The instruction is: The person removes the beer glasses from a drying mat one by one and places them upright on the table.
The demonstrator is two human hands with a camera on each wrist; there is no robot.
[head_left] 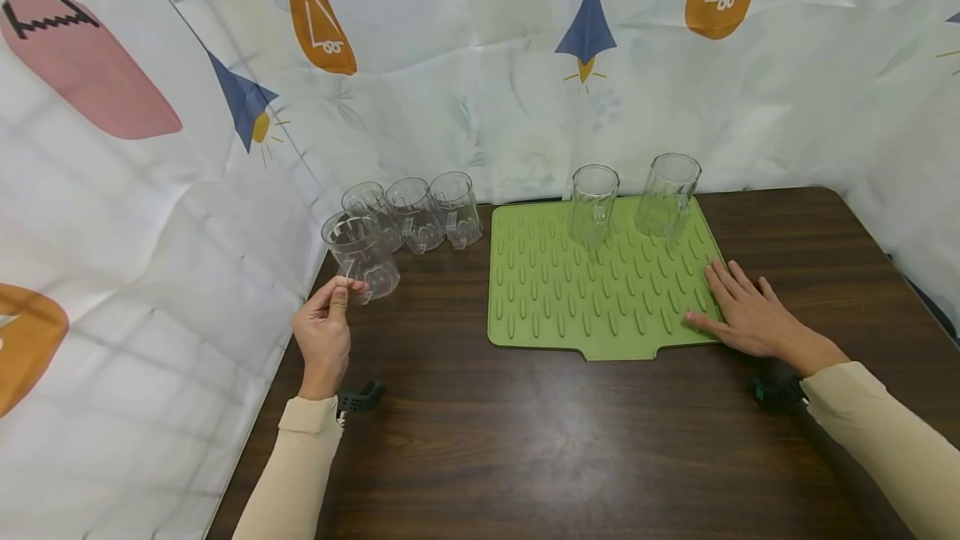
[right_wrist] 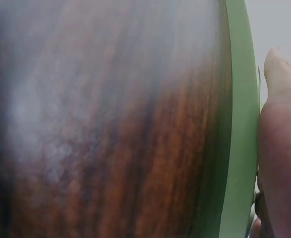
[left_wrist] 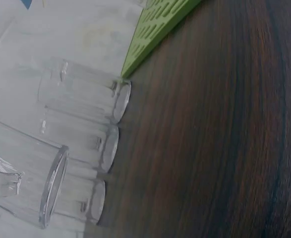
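Note:
My left hand (head_left: 324,332) pinches the handle of a clear glass mug (head_left: 363,252). That mug is slightly tilted and appears raised off the table; in the left wrist view the mug (left_wrist: 21,173) overlaps the ones behind it. Just beyond it, three similar mugs (head_left: 415,215) stand in a row at the back left. Fingers spread, my right hand (head_left: 753,319) rests on the right edge of a green ridged mat (head_left: 555,307). Two more glass mugs, one nearer the middle (head_left: 592,207) and one farther right (head_left: 667,198), stand on the mat's back part.
A dark wood-grain table (head_left: 540,432) bears everything. Close behind it and along its left side hangs a white printed curtain (head_left: 480,90). The mat has a short tab at its front edge.

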